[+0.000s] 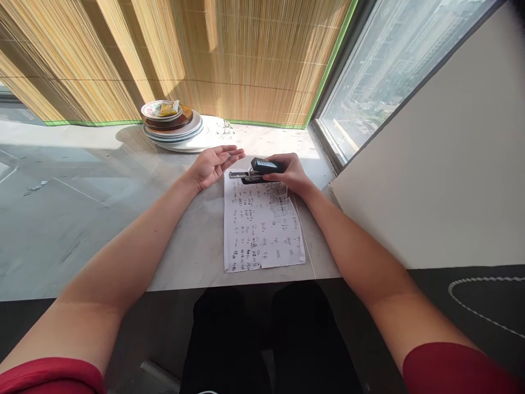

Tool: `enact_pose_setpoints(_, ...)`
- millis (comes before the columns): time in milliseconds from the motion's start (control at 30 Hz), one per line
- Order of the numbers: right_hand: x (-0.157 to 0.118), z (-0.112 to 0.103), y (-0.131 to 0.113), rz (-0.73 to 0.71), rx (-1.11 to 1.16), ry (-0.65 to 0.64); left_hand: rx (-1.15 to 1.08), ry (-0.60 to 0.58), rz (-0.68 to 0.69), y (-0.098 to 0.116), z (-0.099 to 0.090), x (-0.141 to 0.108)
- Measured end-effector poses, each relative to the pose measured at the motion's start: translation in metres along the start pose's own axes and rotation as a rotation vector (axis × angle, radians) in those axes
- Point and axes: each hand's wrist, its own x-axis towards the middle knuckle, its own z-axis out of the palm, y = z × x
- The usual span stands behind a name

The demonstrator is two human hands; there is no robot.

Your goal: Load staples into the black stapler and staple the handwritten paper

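Observation:
My right hand (290, 171) is wrapped round a black stapler (262, 165) above the upper part of a handwritten sheet of paper (254, 241). The stapler's top is swung up, so its metal staple channel lies exposed and points left. Left of it, my left hand (215, 166) is turned palm up with its fingers stretched toward the stapler. The thumb presses against the fingers, and a small greyish bit shows at its tip, too small to name. The two hands are apart.
A stack of plates (174, 131) with a yellow wrapper (168, 109) on top stands at the back of the marble ledge (102, 219). Behind it hangs a bamboo blind (254, 65). A window (377, 82) and white wall (443, 175) bound the right side. A twisted cord (484, 280) lies lower right.

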Motion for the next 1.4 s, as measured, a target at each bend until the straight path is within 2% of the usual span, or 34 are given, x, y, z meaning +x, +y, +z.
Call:
enact_pose_setpoints(133, 0.000, 0.000, 0.001, 0.015, 0.015, -0.144, 0.022, -0.002, 0.001, 0.004, 0.004, -0.004)
enact_pose_setpoints(300, 0.001, 0.001, 0.002, 0.019, -0.080, -0.288, 0.119, -0.001, 0.000, 0.006, 0.006, -0.006)
enact_pose_setpoints(367, 0.001, 0.002, -0.002, -0.022, -0.127, -0.263, 0.151, -0.014, 0.013, 0.005, 0.006, -0.007)
enact_pose_setpoints(467, 0.001, 0.006, -0.012, -0.160, -0.252, -0.104, 0.174, -0.026, 0.048, 0.004, 0.008, -0.008)
enact_pose_setpoints(533, 0.000, 0.012, -0.020, -0.274, -0.408, -0.043, 0.185, -0.031, 0.067, 0.004, 0.009, -0.009)
enact_pose_setpoints(667, -0.001, 0.027, -0.031, -0.418, -0.731, -0.170, 0.202, -0.052, 0.066, 0.004, 0.008, -0.011)
enact_pose_setpoints(767, -0.001, 0.036, -0.034, -0.470, -0.829, -0.252, 0.198, -0.078, 0.083, 0.003, 0.006, -0.011)
enact_pose_setpoints(1067, -0.002, 0.043, -0.036, -0.440, -0.858, -0.185, 0.202, -0.109, 0.146, 0.009, 0.012, -0.016)
enact_pose_setpoints(1133, -0.001, 0.038, -0.032, -0.403, -0.824, -0.094, 0.254, -0.051, 0.177, 0.010, 0.013, -0.016)
enact_pose_setpoints(1200, 0.002, 0.025, -0.020, -0.353, -0.777, 0.058, 0.349, 0.113, 0.224, 0.009, 0.012, -0.013)
enact_pose_setpoints(1300, 0.007, -0.004, 0.011, -0.241, -0.728, 0.282, 0.549, 0.421, 0.264, 0.004, 0.007, -0.006)
enact_pose_setpoints(1333, 0.008, -0.014, 0.022, -0.185, -0.729, 0.333, 0.620, 0.487, 0.265, 0.002, 0.005, -0.004)
enact_pose_setpoints(1400, 0.007, -0.030, 0.043, -0.037, -0.748, 0.426, 0.770, 0.545, 0.263, -0.002, 0.001, -0.001)
